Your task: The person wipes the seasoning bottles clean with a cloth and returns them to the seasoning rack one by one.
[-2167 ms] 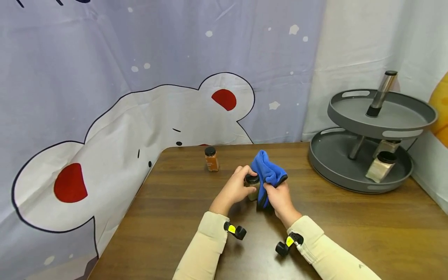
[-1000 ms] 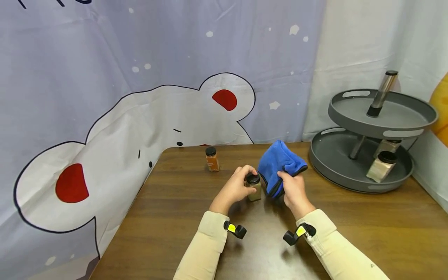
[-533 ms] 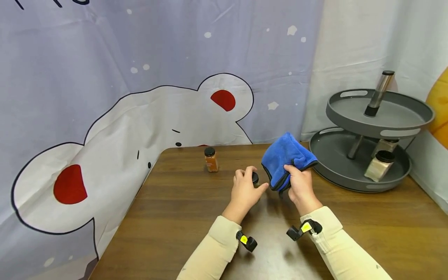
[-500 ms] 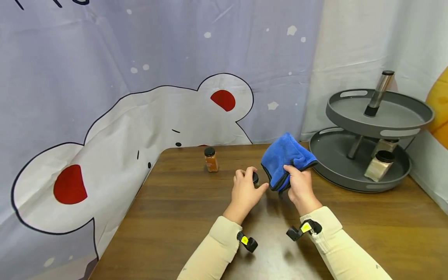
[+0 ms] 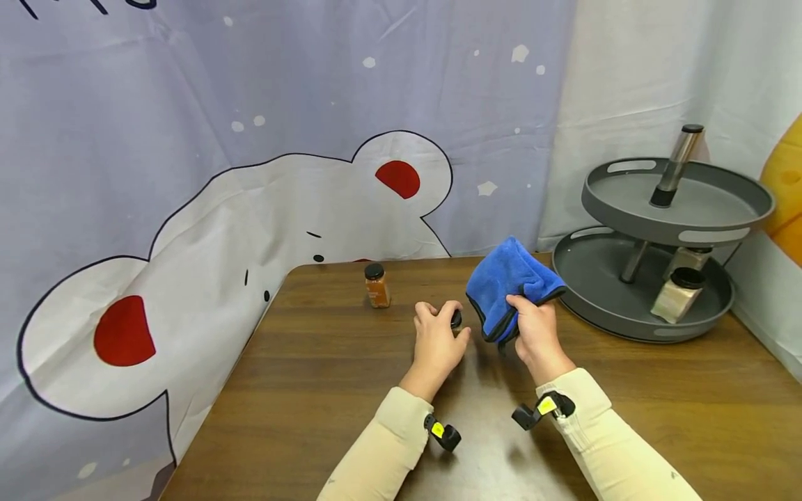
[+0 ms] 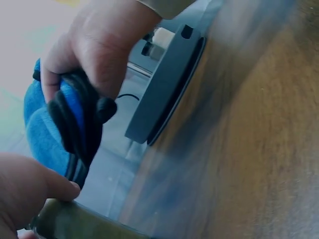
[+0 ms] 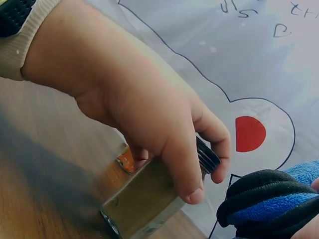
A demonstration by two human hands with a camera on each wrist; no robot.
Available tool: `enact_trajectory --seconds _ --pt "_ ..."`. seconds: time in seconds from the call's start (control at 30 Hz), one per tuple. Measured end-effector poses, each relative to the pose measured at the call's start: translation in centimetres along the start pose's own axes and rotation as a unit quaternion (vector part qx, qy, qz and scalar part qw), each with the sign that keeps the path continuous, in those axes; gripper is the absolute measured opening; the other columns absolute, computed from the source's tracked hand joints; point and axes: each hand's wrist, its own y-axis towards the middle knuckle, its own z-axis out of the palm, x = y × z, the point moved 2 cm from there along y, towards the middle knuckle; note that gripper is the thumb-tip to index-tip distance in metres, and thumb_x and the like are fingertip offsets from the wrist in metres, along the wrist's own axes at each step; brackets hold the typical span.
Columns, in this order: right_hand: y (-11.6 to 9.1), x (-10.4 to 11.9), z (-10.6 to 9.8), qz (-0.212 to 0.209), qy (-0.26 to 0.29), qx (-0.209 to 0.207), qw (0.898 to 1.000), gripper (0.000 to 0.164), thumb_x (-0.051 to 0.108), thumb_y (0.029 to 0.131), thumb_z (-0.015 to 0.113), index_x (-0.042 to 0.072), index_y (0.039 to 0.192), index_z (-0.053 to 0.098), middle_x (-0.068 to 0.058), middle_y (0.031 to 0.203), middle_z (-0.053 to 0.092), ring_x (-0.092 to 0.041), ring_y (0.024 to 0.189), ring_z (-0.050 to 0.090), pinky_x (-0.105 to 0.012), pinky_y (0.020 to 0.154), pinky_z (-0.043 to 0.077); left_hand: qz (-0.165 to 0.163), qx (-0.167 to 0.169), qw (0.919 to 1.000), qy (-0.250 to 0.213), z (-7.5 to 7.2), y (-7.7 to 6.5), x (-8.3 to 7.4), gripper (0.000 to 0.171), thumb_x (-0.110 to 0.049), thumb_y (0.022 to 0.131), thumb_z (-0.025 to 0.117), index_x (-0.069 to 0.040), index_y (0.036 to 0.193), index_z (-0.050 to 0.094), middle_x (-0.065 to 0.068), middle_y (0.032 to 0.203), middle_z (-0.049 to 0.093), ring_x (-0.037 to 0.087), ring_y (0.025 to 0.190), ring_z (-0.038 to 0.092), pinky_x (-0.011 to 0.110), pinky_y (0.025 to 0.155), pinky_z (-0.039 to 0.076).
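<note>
A square glass spice jar with a black lid stands on the wooden table, mostly hidden in the head view behind my left hand. In the right wrist view the left fingers and thumb curl round the upper part of this jar, just under its lid; its contents look olive-green. My right hand pinches a folded blue cloth with black edging, held up to the right of the jar. The left wrist view shows the cloth bunched in the right fingers, close to the left thumb.
An orange spice jar with a black lid stands farther back on the left. At the right, a grey two-tier round tray carries two more jars on its lower level, the nearer one pale. A printed curtain hangs behind the table.
My right hand has drawn the cloth away from the jar, up and to the right. The left hand has turned round the jar, hiding more of it, and its thumb has come closer in.
</note>
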Motion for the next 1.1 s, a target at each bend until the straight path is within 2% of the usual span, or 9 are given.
enact_trajectory --seconds 0.17,0.27,0.47,0.57,0.7,0.87,0.97,1.1 --pt "0.1 0.0 -0.1 0.001 -0.006 -0.006 1.0 0.042 -0.011 0.09 0.054 0.016 0.122 0.047 0.0 0.126 0.054 -0.017 0.117 0.054 -0.029 0.101 0.046 -0.002 0.031 0.9992 -0.024 -0.4 0.3 0.1 0.037 -0.019 0.085 0.08 -0.026 0.118 0.065 0.01 0.109 0.035 0.029 0.094 0.041 0.038 0.076 0.043" --pt "0.1 0.0 -0.1 0.003 -0.01 -0.008 1.0 0.041 -0.01 0.09 0.055 0.016 0.121 0.047 0.0 0.126 0.054 -0.017 0.117 0.054 -0.029 0.101 0.046 -0.019 0.055 0.9971 -0.049 -0.6 0.5 0.1 0.043 -0.014 0.084 0.079 -0.027 0.122 0.062 0.01 0.111 0.033 0.031 0.098 0.041 0.04 0.079 0.044" --pt "0.1 0.1 -0.2 0.002 -0.014 -0.006 1.0 0.043 -0.01 0.09 0.056 0.015 0.124 0.046 -0.001 0.128 0.054 -0.017 0.119 0.054 -0.03 0.103 0.046 -0.077 0.1 0.9854 -0.114 -1.1 0.9 0.6 0.062 -0.007 0.082 0.079 -0.025 0.135 0.05 0.015 0.126 0.039 0.037 0.114 0.047 0.048 0.092 0.048" --pt "0.0 0.2 -0.1 -0.001 -0.022 -0.007 1.0 0.045 -0.01 0.09 0.056 0.013 0.127 0.045 -0.002 0.129 0.053 -0.018 0.12 0.054 -0.03 0.103 0.045 -0.085 0.126 0.98 -0.128 -1.3 1.1 0.9 0.063 -0.007 0.083 0.078 -0.022 0.136 0.048 0.018 0.131 0.042 0.036 0.117 0.051 0.049 0.095 0.048" --pt "-0.1 0.4 0.2 -0.013 -0.034 -0.003 0.999 0.047 -0.01 0.09 0.058 0.011 0.129 0.045 -0.002 0.13 0.053 -0.018 0.121 0.053 -0.031 0.104 0.044 -0.056 0.159 0.9756 -0.141 -1.8 1.6 1.5 0.064 -0.006 0.082 0.078 -0.022 0.136 0.047 0.016 0.131 0.045 0.031 0.114 0.056 0.046 0.096 0.048" --pt "-0.3 0.2 0.5 -0.03 -0.042 0.002 0.999 0.05 -0.012 0.088 0.058 0.008 0.133 0.045 -0.003 0.131 0.054 -0.018 0.122 0.053 -0.031 0.105 0.043 -0.018 0.197 0.9674 -0.158 -2.1 1.9 2.2 0.066 -0.004 0.081 0.08 -0.021 0.135 0.045 0.013 0.127 0.048 0.026 0.112 0.055 0.045 0.098 0.045" --pt "-0.5 -0.3 0.6 -0.034 -0.062 0.008 0.998 0.054 -0.012 0.089 0.057 0.0 0.139 0.042 -0.009 0.136 0.053 -0.019 0.124 0.052 -0.032 0.107 0.042 -0.013 0.207 0.9641 -0.166 -2.0 2.0 2.6 0.062 -0.005 0.081 0.081 -0.016 0.131 0.046 0.011 0.125 0.049 0.025 0.111 0.054 0.043 0.098 0.045" --pt "-1.0 -1.8 1.0 -0.03 -0.125 0.028 0.991 0.055 -0.009 0.089 0.057 -0.009 0.142 0.04 -0.019 0.139 0.052 -0.026 0.127 0.051 -0.035 0.108 0.041 -0.019 0.21 0.9605 -0.182 -1.9 2.1 2.9 0.058 -0.006 0.079 0.083 -0.01 0.127 0.05 0.009 0.119 0.049 0.024 0.107 0.055 0.04 0.094 0.047"
